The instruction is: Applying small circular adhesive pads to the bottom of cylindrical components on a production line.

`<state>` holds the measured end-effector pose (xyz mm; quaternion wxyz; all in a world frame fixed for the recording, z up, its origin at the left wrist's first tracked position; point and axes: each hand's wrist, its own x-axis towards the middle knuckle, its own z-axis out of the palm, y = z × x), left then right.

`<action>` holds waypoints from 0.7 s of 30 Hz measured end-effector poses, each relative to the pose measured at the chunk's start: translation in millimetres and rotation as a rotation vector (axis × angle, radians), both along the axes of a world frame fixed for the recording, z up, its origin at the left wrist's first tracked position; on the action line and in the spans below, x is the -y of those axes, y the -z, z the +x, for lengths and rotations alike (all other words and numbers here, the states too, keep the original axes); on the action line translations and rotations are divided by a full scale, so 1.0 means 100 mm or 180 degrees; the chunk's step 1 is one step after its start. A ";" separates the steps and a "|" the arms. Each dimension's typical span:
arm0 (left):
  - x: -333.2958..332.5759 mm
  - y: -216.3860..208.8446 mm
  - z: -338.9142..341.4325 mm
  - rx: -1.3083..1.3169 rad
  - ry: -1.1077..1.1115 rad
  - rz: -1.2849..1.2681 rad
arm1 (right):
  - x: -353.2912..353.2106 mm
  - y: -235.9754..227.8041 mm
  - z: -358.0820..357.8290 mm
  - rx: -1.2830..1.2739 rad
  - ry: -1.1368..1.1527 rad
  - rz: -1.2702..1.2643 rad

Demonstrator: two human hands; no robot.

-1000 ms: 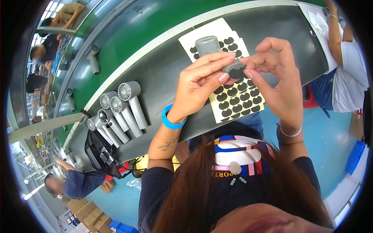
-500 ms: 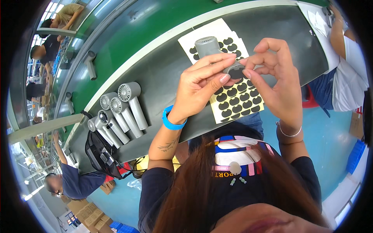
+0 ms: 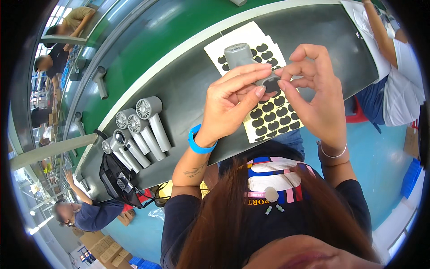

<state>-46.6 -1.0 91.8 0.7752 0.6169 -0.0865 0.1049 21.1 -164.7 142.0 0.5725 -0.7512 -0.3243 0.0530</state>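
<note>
A grey handheld fan is in my left hand, its round grille head tilted up and away from me and its handle end toward my right hand. My left fingers close round the handle. A black sticker with notched sides covers that end. My right hand pinches the sticker's edge between thumb and index finger, the other fingers curled. Beneath both hands lies a pale sheet of black stickers in rows, partly hidden by them.
Several grey handheld fans lie grouped at the left of the dark table, beside a black bag. Beyond the table's pale edge, a green conveyor belt carries more fans. A co-worker in white is at the right.
The fans on the green belt have slid leftward along it. My hands stay almost in place at the fan's handle end. The co-worker's arm at the right has moved.
</note>
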 end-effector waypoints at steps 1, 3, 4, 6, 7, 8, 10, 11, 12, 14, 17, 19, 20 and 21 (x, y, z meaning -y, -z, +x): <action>0.01 0.00 0.00 0.0013 -0.0020 -0.0021 | 0.00 0.00 0.00 0.0001 0.0003 0.0001; 0.02 0.00 0.00 0.0047 -0.0082 0.0073 | 0.01 0.02 -0.01 -0.0109 0.0006 0.0036; 0.03 0.00 0.00 0.0080 -0.0146 0.0167 | 0.02 0.02 -0.01 -0.0110 0.0009 0.0037; 0.00 -0.01 0.00 0.0016 -0.0114 0.0143 | 0.04 0.02 -0.02 -0.0386 -0.0003 0.0210; -0.01 -0.02 0.00 -0.0047 -0.0084 0.0117 | 0.06 0.03 -0.02 -0.0389 -0.0004 0.0210; -0.01 -0.03 0.00 -0.0051 -0.0085 0.0117 | 0.08 0.05 -0.01 -0.0388 0.0054 0.0390; -0.03 -0.04 0.00 -0.0061 -0.0080 0.0159 | 0.09 0.06 -0.01 -0.0398 0.0107 0.0576; -0.03 -0.03 0.00 -0.0070 -0.0083 0.0162 | 0.09 0.05 0.00 -0.0429 0.0055 0.0548; -0.02 -0.02 0.00 -0.0037 -0.0062 0.0109 | 0.09 0.05 -0.01 -0.0460 0.0010 0.0520; -0.02 0.00 0.00 -0.0012 -0.0035 0.0058 | 0.07 0.05 -0.01 -0.0500 -0.0026 0.0466; -0.04 0.01 -0.01 -0.0015 0.0126 -0.0168 | 0.06 0.06 -0.02 -0.0575 -0.0075 0.0435; -0.05 0.01 -0.01 -0.0002 0.0129 -0.0058 | 0.06 0.06 -0.02 -0.0613 -0.0081 0.0454; -0.05 0.01 -0.01 -0.0004 0.0132 -0.0058 | 0.06 0.05 -0.02 -0.0608 -0.0068 0.0440; -0.05 0.00 -0.01 -0.0006 0.0133 -0.0046 | 0.05 0.05 -0.02 -0.0602 -0.0059 0.0426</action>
